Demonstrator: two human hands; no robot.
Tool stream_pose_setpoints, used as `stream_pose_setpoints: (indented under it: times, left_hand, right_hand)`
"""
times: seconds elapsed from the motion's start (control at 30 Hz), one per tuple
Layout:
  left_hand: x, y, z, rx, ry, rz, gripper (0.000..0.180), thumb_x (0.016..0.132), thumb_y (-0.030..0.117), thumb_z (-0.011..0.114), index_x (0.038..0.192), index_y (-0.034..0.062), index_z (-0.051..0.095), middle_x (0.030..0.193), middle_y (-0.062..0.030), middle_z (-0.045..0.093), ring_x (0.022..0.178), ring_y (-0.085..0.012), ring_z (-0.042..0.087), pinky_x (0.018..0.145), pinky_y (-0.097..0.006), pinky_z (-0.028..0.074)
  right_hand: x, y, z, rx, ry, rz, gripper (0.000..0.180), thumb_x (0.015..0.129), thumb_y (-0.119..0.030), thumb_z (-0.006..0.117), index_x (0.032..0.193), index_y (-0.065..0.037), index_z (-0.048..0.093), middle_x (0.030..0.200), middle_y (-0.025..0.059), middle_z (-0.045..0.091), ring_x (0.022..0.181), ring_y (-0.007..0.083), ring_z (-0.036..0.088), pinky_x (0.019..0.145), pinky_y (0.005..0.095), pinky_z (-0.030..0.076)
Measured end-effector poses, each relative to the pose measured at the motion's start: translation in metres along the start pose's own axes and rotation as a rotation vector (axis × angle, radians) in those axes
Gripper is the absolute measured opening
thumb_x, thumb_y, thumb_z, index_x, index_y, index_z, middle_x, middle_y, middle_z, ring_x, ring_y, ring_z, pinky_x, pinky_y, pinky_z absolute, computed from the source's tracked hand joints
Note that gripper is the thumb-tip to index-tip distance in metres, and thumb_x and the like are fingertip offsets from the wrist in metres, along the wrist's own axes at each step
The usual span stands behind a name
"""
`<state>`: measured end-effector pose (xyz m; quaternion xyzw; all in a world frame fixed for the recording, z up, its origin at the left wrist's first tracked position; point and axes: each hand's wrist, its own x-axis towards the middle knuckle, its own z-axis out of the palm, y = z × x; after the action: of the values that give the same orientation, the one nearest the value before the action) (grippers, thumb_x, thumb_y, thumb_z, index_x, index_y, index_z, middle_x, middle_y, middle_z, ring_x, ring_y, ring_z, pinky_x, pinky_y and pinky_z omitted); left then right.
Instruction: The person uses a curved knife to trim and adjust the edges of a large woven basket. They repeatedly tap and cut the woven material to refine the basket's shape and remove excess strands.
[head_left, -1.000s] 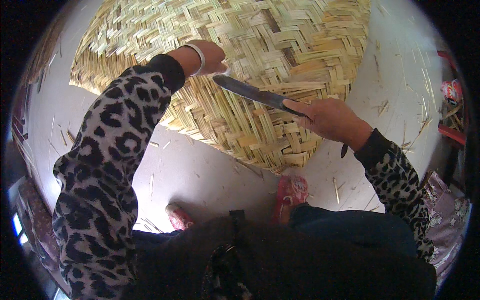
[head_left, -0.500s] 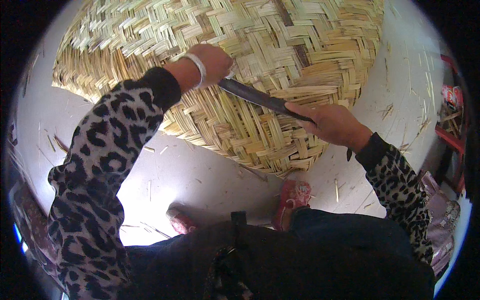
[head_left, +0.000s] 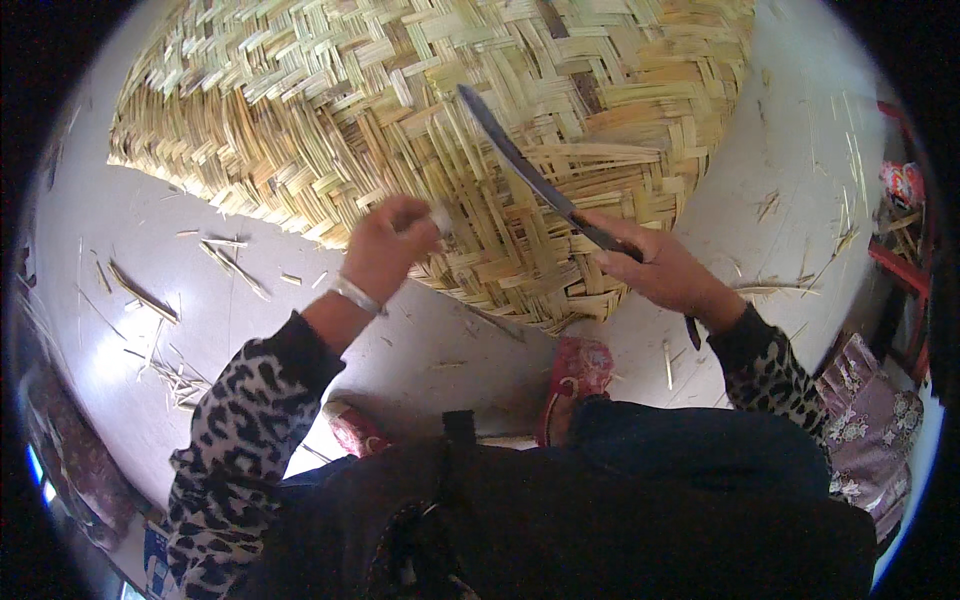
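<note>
Pale floor [head_left: 230,330] is spreading under the work, with loose straw [head_left: 235,265] lying scattered over it and a red frame [head_left: 902,270] standing at the right rim. Across the floor a large woven mat [head_left: 400,110] is lying, one corner pointing toward the shoes [head_left: 577,368]. The right hand [head_left: 660,268] is gripping the knife [head_left: 530,177], fingers clamped around its lower end, while the blade is slanting forward and leftward over the mat (whether it is touching the weave, I cannot tell). The left hand [head_left: 385,245] is curling its fingers over the mat's near edge, well apart from the other hand; a pale blur is showing at its fingertips, so whether it is holding anything is unclear. Judging by looks, the knife is promising stiffness, its handle offering the safe hold. The mat is probably being light for its breadth, springy and a little slick, several strips together giving a firmer grip than one. From both hands, it is extending forward
</note>
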<state>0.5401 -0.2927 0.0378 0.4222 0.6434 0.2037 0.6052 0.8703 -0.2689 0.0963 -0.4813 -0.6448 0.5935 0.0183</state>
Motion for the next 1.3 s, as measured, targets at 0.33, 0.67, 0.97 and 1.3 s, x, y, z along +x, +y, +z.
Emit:
stream_pose_setpoints:
  times: [0.33, 0.67, 0.97, 1.3]
  left_hand:
    - [0.043, -0.007, 0.03, 0.271, -0.056, 0.063, 0.027, 0.087, 0.026, 0.07, 0.088, -0.0004, 0.071, 0.065, -0.007, 0.067, 0.059, -0.0164, 0.068, 0.053, -0.029, 0.053]
    - [0.045, -0.03, 0.049, 0.143, 0.297, 0.014, 0.034, 0.084, 0.032, 0.067, 0.074, -0.0002, 0.067, 0.059, -0.0099, 0.062, 0.053, -0.0179, 0.061, 0.054, -0.034, 0.049]
    - [0.022, -0.012, 0.043, -0.494, 0.14, -0.089, 0.025, 0.088, 0.023, 0.067, 0.074, 0.0035, 0.061, 0.062, -0.0021, 0.055, 0.052, -0.0131, 0.053, 0.047, -0.028, 0.042]
    - [0.023, -0.006, 0.047, -0.635, 0.198, -0.223, 0.023, 0.092, 0.026, 0.064, 0.078, 0.0103, 0.054, 0.066, -0.0001, 0.051, 0.049, -0.0128, 0.048, 0.042, -0.027, 0.038]
  right_hand:
    - [-0.044, -0.056, 0.011, 0.603, -0.339, 0.242, 0.064, 0.09, -0.014, 0.062, 0.15, -0.01, 0.039, 0.065, -0.0071, 0.045, 0.05, 0.0028, 0.039, 0.046, 0.0205, 0.03]
    - [-0.033, -0.04, 0.013, 0.135, -0.239, 0.177, 0.055, 0.092, -0.026, 0.057, 0.145, -0.011, 0.047, 0.071, 0.0, 0.053, 0.059, 0.0092, 0.049, 0.053, 0.0249, 0.04]
    - [-0.004, -0.044, -0.001, -0.363, -0.237, -0.044, 0.056, 0.085, -0.031, 0.057, 0.133, -0.002, 0.055, 0.106, 0.0285, 0.065, 0.092, 0.0368, 0.066, 0.085, 0.0401, 0.051]
    - [-0.019, -0.051, 0.028, -0.41, -0.107, -0.016, 0.057, 0.088, -0.035, 0.052, 0.133, -0.002, 0.053, 0.09, 0.0274, 0.065, 0.083, 0.0414, 0.064, 0.076, 0.0467, 0.051]
